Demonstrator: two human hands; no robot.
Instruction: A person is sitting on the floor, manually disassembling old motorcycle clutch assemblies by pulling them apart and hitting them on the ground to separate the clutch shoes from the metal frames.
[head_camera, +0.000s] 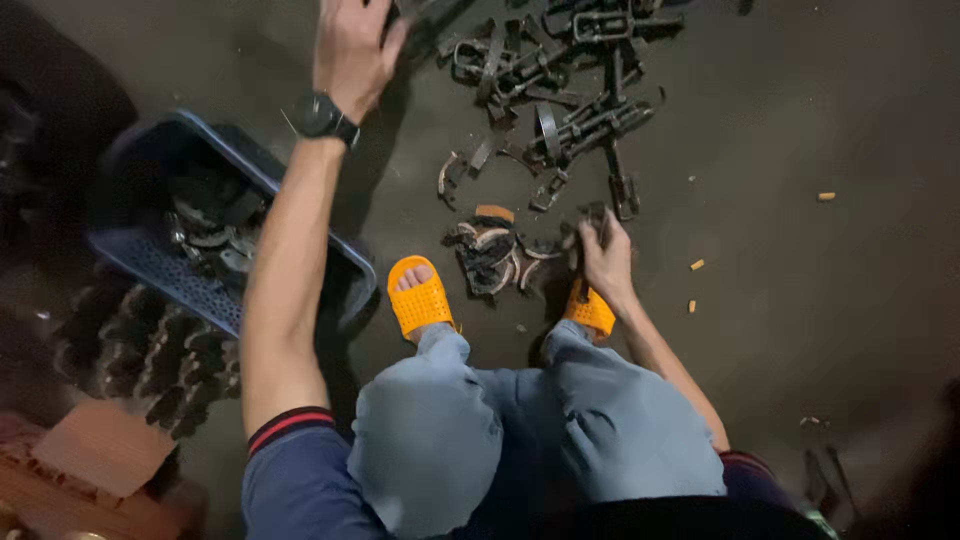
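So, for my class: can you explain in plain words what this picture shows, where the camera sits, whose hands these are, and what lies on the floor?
There is no machine here. The one picture comes from a camera worn on a person's head, looking down at their own knees, orange sandals and bare hands.

The left hand, with a black wristwatch, reaches forward to the edge of a pile of dark metal clamp-like parts on the grey floor; what it grips is unclear. The right hand rests low on a smaller heap of curved pieces by the feet; it seems to pinch one dark piece.

On the person's left stands a blue plastic crate holding similar parts.
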